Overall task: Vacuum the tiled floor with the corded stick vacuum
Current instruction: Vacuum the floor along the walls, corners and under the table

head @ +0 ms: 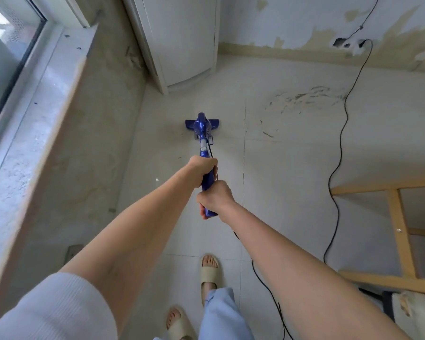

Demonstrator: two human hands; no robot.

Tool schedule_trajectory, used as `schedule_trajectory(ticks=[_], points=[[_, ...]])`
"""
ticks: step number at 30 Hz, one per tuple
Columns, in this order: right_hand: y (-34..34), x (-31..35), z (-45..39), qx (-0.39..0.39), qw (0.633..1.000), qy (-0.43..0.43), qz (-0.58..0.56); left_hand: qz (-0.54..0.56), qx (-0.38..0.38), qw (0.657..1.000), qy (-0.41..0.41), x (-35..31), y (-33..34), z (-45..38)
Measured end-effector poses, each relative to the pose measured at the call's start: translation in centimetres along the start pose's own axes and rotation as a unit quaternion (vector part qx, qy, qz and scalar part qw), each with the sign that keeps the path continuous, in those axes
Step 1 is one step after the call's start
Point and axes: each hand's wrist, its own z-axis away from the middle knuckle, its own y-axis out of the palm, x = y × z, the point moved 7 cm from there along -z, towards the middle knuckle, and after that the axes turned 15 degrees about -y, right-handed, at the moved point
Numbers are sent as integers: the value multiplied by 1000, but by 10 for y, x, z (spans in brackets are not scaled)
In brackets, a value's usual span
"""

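At nine o'clock a stone window sill runs along the glass, its wall stained below. Next to it, at twelve o'clock, a white cabinet stands in the corner on the tiled floor. The blue stick vacuum sits near the middle of the view, just toward twelve o'clock, its wide head flat on the tiles a little in front of the cabinet's base. The left hand grips the handle higher up the stick, fingers curled tight round it; the right hand holds the handle's near end just behind, fingers wrapped round it too. Both arms reach out straight. At six o'clock two feet in beige slippers stand on the tiles. A patch of dark scuff marks lies at one o'clock. The black cord snakes from the peeling wall at two o'clock down across the floor. A wooden frame stands at four o'clock.
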Motion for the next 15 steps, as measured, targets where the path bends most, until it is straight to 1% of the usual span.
schedule_trajectory(ticks=[8,15], points=[[5,2,3,6,1000,2,3,-16,2,1000,0,3,-4,2],[27,3,49,3,1000,15,-11,-56,18,998,-4,38,-20,27]])
